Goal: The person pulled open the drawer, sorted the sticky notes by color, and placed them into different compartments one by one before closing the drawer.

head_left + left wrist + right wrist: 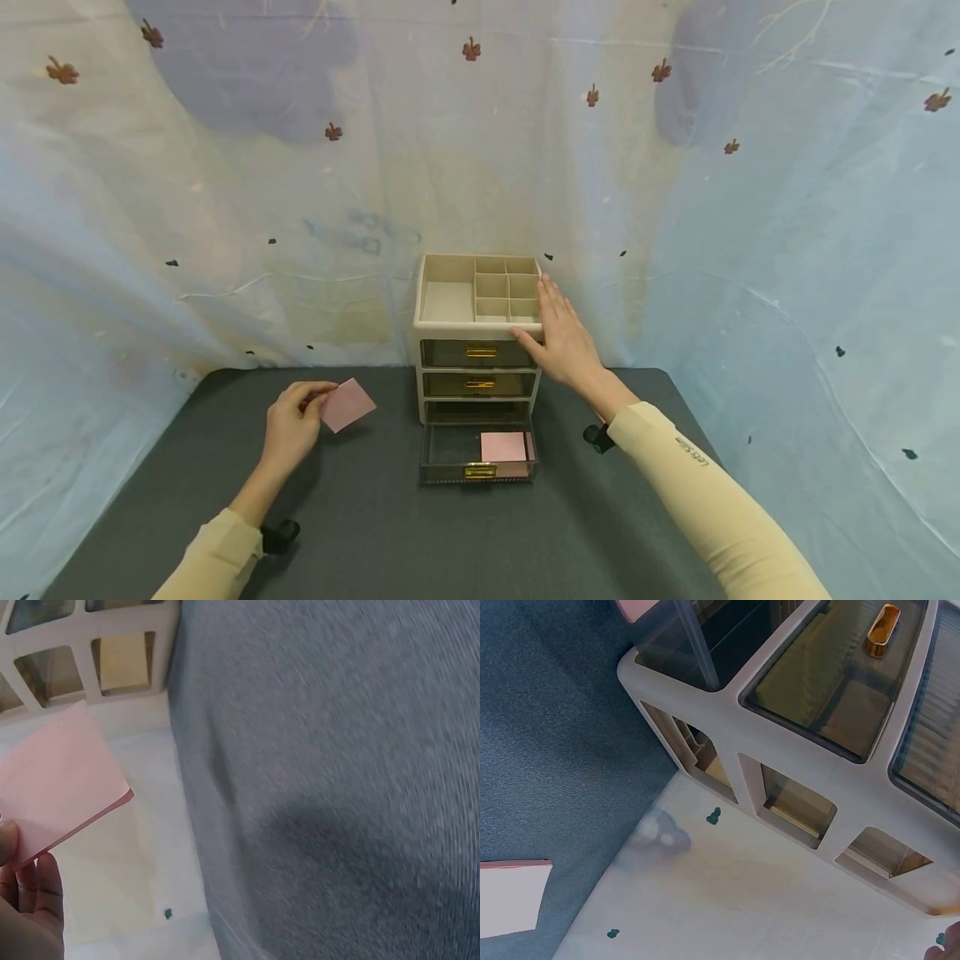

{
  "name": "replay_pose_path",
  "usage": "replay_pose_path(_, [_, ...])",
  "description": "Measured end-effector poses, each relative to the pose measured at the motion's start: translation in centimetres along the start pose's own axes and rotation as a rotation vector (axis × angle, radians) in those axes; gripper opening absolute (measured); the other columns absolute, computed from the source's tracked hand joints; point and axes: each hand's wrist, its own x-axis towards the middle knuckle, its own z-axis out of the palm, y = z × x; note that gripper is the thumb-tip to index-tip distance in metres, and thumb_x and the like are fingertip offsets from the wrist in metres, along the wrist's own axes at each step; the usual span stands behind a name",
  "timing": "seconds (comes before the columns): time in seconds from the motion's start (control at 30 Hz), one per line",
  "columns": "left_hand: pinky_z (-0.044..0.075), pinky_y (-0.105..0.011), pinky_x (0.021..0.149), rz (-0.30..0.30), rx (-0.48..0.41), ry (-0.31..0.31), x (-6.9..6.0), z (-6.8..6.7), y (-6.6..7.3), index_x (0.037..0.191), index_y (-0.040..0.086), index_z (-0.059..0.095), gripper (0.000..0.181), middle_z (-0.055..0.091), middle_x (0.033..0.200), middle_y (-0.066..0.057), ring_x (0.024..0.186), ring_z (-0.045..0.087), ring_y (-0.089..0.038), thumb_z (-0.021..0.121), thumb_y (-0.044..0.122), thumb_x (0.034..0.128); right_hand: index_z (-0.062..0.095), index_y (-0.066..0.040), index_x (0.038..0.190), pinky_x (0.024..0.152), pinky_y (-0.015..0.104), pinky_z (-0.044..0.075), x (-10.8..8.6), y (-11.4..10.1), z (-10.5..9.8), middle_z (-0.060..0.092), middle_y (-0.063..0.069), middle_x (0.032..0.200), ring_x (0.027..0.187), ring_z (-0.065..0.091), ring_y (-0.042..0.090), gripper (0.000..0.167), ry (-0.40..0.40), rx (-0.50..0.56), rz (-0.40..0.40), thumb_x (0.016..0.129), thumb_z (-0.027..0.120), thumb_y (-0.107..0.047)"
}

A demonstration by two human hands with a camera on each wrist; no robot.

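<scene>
In the head view my left hand (291, 423) pinches a pink sticky note pad (348, 406) by one corner, above the table to the left of a cream drawer organizer (478, 331). The left wrist view shows this pad's thin stacked edge, with the thumb on one face. My right hand (567, 343) rests on the organizer's top right edge, fingers extended along its side and thumb at the front. The clear bottom drawer (448, 475) is pulled out. Inside it, on the right, lies another pink pad (503, 447).
Two closed drawers with gold handles (481, 352) sit above the pulled-out one. The organizer's top has divided compartments (492, 286). Another pad (510, 900) lies on the dark table (360, 533) right of the organizer. A patterned curtain (480, 167) hangs behind.
</scene>
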Motion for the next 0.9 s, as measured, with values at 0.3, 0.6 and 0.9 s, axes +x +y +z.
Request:
replay_pose_path(0.3, [0.044, -0.011, 0.067, 0.024, -0.103, 0.051, -0.4, -0.3, 2.2, 0.110, 0.009, 0.078, 0.017, 0.069, 0.105, -0.005, 0.083, 0.056, 0.000, 0.067, 0.000, 0.1005, -0.004, -0.007, 0.167, 0.129, 0.049, 0.012, 0.0, 0.0, 0.1, -0.005, 0.006, 0.175, 0.161, 0.005, 0.029, 0.097, 0.007, -0.003, 0.000, 0.105, 0.043, -0.065])
replay_pose_path(0.6, [0.045, -0.011, 0.072, 0.069, -0.211, 0.073, -0.6, -0.2, 4.8, 0.108, 0.007, 0.079, 0.019, 0.070, 0.105, -0.006, 0.084, 0.058, -0.004, 0.068, -0.006, 0.0973, -0.003, -0.008, 0.167, 0.130, 0.046, 0.009, 0.0, -0.1, 0.0, -0.004, 0.006, 0.175, 0.161, 0.003, 0.026, 0.097, 0.001, 0.006, 0.009, 0.105, 0.043, -0.066])
replay_pose_path(0.9, [0.047, -0.013, 0.072, 0.121, -0.313, 0.039, -1.0, 0.4, 6.9, 0.111, 0.006, 0.077, 0.021, 0.068, 0.107, -0.010, 0.084, 0.059, -0.006, 0.066, -0.007, 0.0983, -0.003, -0.007, 0.167, 0.130, 0.047, 0.010, 0.0, 0.0, 0.2, -0.004, 0.007, 0.175, 0.161, 0.006, 0.030, 0.097, 0.000, -0.006, 0.004, 0.105, 0.042, -0.067])
